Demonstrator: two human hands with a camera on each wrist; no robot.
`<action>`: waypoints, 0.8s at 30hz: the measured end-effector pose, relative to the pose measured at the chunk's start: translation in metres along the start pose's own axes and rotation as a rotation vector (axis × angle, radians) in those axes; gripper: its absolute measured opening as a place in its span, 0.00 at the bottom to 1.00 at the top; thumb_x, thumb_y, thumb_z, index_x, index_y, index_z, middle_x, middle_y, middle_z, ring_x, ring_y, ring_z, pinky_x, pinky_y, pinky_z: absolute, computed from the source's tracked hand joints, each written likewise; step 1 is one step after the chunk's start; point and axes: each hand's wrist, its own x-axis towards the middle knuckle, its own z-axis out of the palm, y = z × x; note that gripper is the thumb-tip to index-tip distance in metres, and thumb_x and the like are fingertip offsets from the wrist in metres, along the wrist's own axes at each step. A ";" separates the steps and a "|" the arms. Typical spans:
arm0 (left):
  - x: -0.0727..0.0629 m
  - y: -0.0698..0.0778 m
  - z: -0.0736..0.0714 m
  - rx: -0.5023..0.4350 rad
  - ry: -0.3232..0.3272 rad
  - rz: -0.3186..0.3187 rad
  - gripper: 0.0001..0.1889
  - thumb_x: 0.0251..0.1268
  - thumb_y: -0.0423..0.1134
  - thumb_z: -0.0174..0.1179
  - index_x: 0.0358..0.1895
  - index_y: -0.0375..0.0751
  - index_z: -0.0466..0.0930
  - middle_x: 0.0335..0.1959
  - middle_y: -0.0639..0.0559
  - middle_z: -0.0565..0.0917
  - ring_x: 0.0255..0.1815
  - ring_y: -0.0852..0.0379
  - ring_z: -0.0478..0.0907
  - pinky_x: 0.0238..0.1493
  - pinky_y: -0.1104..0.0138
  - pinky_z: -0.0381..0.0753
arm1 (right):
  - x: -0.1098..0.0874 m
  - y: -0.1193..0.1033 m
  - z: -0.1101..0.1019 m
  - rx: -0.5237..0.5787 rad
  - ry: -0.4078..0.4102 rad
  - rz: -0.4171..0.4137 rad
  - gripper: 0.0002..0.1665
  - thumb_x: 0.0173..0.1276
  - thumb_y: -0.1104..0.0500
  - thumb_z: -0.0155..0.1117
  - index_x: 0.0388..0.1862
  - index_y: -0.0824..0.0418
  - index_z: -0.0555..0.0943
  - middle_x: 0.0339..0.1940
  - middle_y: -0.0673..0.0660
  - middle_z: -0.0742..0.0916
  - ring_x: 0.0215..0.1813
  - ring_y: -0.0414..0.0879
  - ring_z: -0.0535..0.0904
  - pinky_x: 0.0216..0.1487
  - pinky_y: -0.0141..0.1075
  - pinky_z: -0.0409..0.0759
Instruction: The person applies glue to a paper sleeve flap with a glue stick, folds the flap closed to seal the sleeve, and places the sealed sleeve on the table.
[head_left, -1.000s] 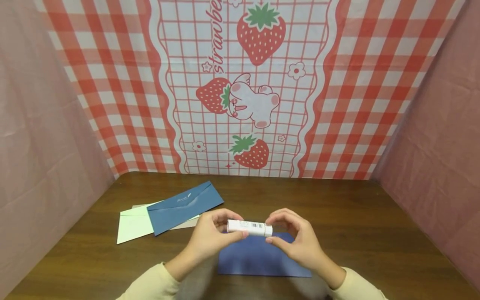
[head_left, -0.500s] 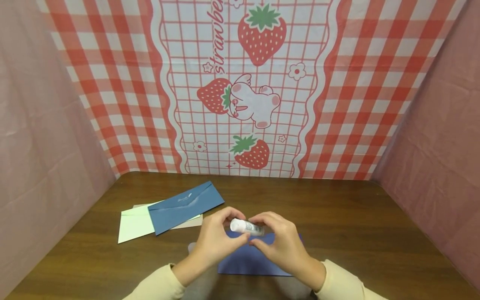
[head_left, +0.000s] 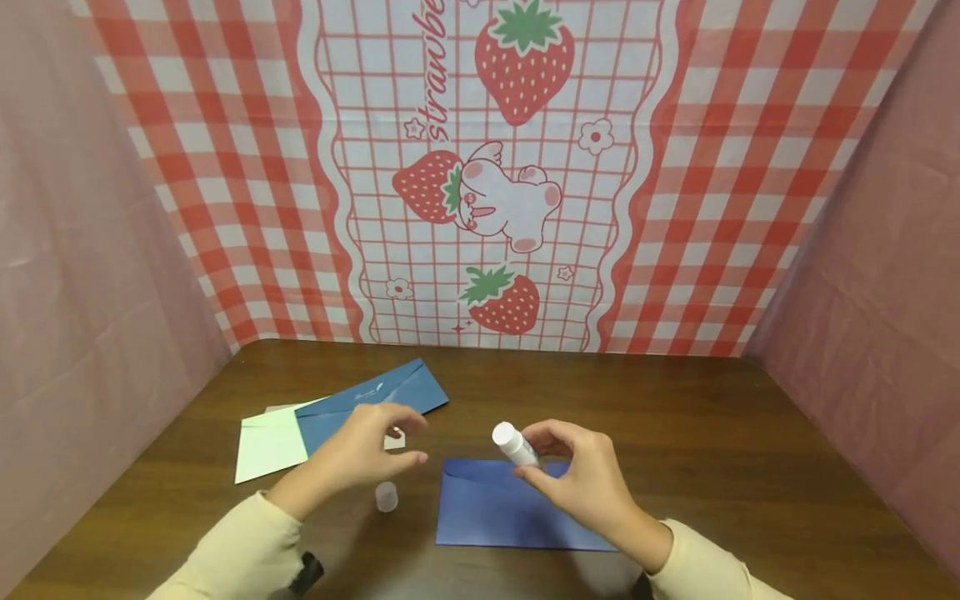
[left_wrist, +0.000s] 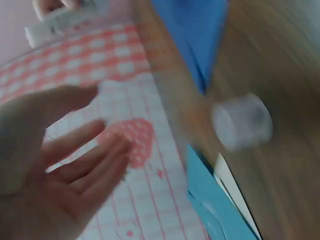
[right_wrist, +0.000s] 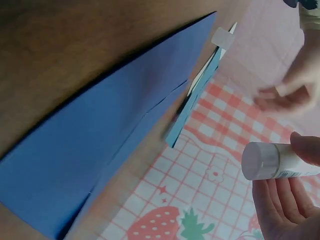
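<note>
My right hand (head_left: 592,479) pinches a white glue stick (head_left: 516,444) between thumb and fingers, tilted above the purple-blue envelope (head_left: 487,508). In the right wrist view the glue stick (right_wrist: 287,161) points its white end away from the palm. My left hand (head_left: 363,446) is empty, fingers apart and slightly bent, over the stack at the left. A small translucent cap (head_left: 386,497) stands on the table just below that hand. It also shows, blurred, in the left wrist view as a cap (left_wrist: 242,122).
At the back left a dark blue envelope (head_left: 420,387) overlaps a pale green envelope (head_left: 262,454), with a beige one partly hidden beneath. The brown wooden table (head_left: 720,467) meets a strawberry-print cloth (head_left: 510,208) behind and pink cloth at both sides.
My left hand has let go of the glue stick and moved left. The right hand keeps it and has swung its white end up. The small cap has come fully into view.
</note>
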 end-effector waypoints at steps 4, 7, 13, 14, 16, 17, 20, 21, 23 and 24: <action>-0.012 -0.018 -0.001 0.145 -0.196 0.000 0.17 0.44 0.38 0.73 0.40 0.36 0.85 0.37 0.48 0.88 0.38 0.54 0.84 0.40 0.62 0.84 | -0.002 0.004 -0.001 0.028 -0.017 0.053 0.21 0.40 0.67 0.80 0.36 0.61 0.83 0.31 0.52 0.89 0.33 0.33 0.84 0.35 0.33 0.86; -0.019 -0.025 0.007 0.196 -0.234 0.006 0.14 0.40 0.36 0.74 0.35 0.39 0.86 0.30 0.54 0.87 0.31 0.63 0.79 0.33 0.68 0.80 | -0.004 0.006 -0.002 0.055 -0.035 0.096 0.20 0.41 0.67 0.80 0.35 0.61 0.84 0.31 0.53 0.89 0.34 0.33 0.84 0.36 0.34 0.86; -0.020 -0.026 0.014 0.107 -0.128 0.068 0.06 0.42 0.32 0.71 0.24 0.41 0.83 0.19 0.57 0.81 0.22 0.71 0.70 0.23 0.77 0.72 | -0.005 0.003 -0.007 0.137 -0.095 0.185 0.18 0.46 0.63 0.79 0.37 0.64 0.83 0.34 0.56 0.89 0.35 0.36 0.86 0.38 0.33 0.86; -0.017 -0.023 0.014 0.033 -0.111 0.052 0.06 0.43 0.32 0.71 0.25 0.41 0.83 0.20 0.56 0.82 0.23 0.71 0.72 0.24 0.78 0.74 | -0.005 0.003 -0.008 0.154 -0.105 0.197 0.19 0.47 0.62 0.79 0.37 0.64 0.83 0.34 0.57 0.89 0.36 0.36 0.85 0.38 0.33 0.86; -0.012 -0.016 0.015 -0.158 -0.070 0.013 0.06 0.48 0.33 0.70 0.29 0.38 0.83 0.25 0.52 0.85 0.27 0.70 0.77 0.29 0.77 0.80 | -0.007 0.001 -0.008 0.182 -0.123 0.205 0.19 0.48 0.61 0.79 0.38 0.65 0.83 0.35 0.58 0.89 0.36 0.36 0.85 0.39 0.33 0.86; -0.008 -0.011 0.016 -0.267 -0.050 -0.021 0.08 0.49 0.35 0.71 0.32 0.38 0.83 0.27 0.50 0.85 0.29 0.69 0.79 0.32 0.76 0.82 | -0.007 0.000 -0.008 0.195 -0.129 0.201 0.19 0.49 0.61 0.78 0.39 0.66 0.83 0.35 0.59 0.89 0.36 0.35 0.85 0.39 0.34 0.86; 0.000 0.006 0.017 -0.577 0.016 -0.093 0.13 0.53 0.35 0.70 0.40 0.32 0.82 0.36 0.39 0.86 0.37 0.67 0.83 0.41 0.73 0.84 | -0.007 -0.001 -0.005 0.232 -0.143 0.163 0.18 0.51 0.61 0.77 0.40 0.67 0.82 0.35 0.60 0.89 0.37 0.36 0.86 0.39 0.32 0.86; 0.003 0.011 0.017 -0.642 0.032 -0.092 0.15 0.53 0.35 0.69 0.42 0.31 0.81 0.39 0.36 0.86 0.38 0.67 0.83 0.43 0.72 0.84 | -0.006 -0.002 -0.005 0.241 -0.150 0.152 0.18 0.51 0.62 0.76 0.40 0.66 0.82 0.35 0.60 0.89 0.37 0.36 0.86 0.40 0.32 0.86; 0.006 0.019 0.016 -0.743 0.049 -0.085 0.17 0.54 0.34 0.69 0.44 0.28 0.80 0.42 0.31 0.85 0.40 0.67 0.83 0.45 0.71 0.84 | -0.005 -0.004 -0.004 0.253 -0.164 0.135 0.17 0.52 0.62 0.76 0.41 0.66 0.82 0.36 0.60 0.89 0.38 0.38 0.86 0.41 0.31 0.85; 0.008 0.023 0.016 -0.776 0.052 -0.069 0.17 0.55 0.33 0.68 0.45 0.26 0.79 0.44 0.29 0.84 0.41 0.67 0.83 0.46 0.70 0.84 | -0.005 -0.005 -0.005 0.256 -0.170 0.127 0.17 0.52 0.62 0.75 0.41 0.65 0.82 0.36 0.60 0.89 0.38 0.38 0.86 0.41 0.31 0.85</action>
